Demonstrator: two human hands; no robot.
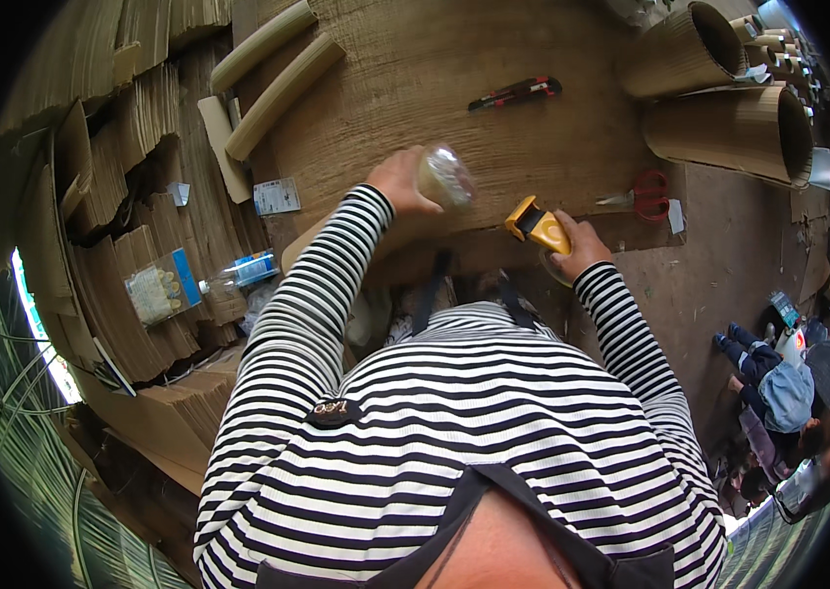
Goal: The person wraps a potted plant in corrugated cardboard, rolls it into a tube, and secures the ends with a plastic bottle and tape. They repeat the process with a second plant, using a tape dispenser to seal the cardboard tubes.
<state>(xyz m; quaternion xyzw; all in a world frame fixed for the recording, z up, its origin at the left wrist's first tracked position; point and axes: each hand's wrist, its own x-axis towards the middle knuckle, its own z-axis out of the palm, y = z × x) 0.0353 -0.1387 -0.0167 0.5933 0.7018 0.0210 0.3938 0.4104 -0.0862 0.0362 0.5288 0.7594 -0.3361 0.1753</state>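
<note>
My left hand (404,184) grips a roll of clear packing tape (447,175), blurred, above the wooden tabletop (400,88). In my right hand (583,249) is a yellow tape dispenser (541,227), near the table's front edge; part of a clear ring shows under the palm. Beyond both hands lies a red and black utility knife (515,93). Red-handled scissors (650,196) rest to the right of the dispenser, beside a small white paper piece (675,216).
Stacked cardboard sheets (157,294) line the left, with a plastic bottle (242,271) and a bag (162,287) on them. Cardboard tubes (286,96) lie at the upper left; wide cardboard cylinders (724,136) at the upper right. People (775,397) are at the lower right.
</note>
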